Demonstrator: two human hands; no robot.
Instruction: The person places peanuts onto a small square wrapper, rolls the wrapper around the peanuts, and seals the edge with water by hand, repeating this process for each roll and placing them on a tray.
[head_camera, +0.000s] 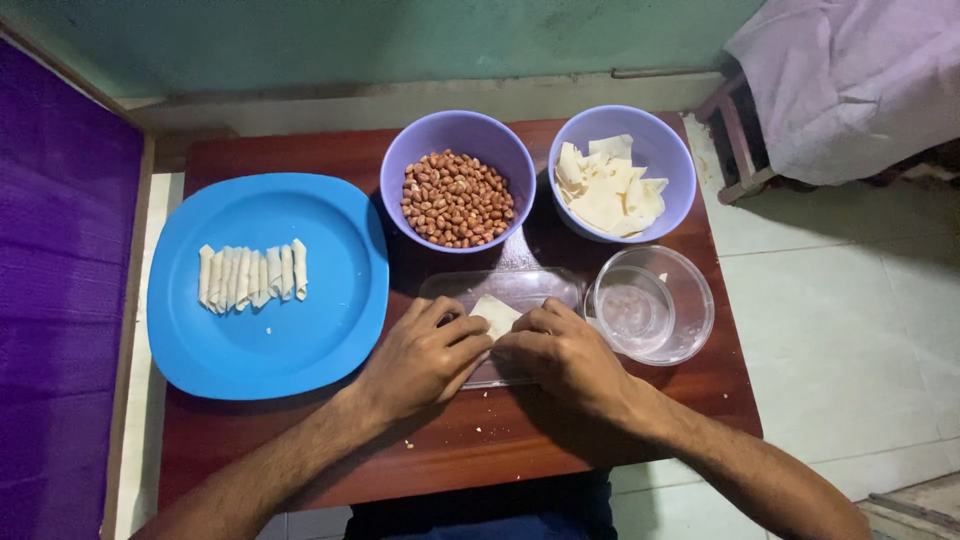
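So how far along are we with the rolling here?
Done: a row of rolled white dough wraps lies on the blue round plastic plate. In hand: left hand and right hand fold one white dough sheet on the clear tray. Left: a stack of sheets and a purple bowl of peanuts.

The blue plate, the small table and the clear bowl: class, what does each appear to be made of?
Blue plate: probably plastic, uniform colour with a soft sheen. Table: looks like dark reddish wood or veneer, faint grain, glossy. Clear bowl: transparent glass or plastic; cannot tell which.
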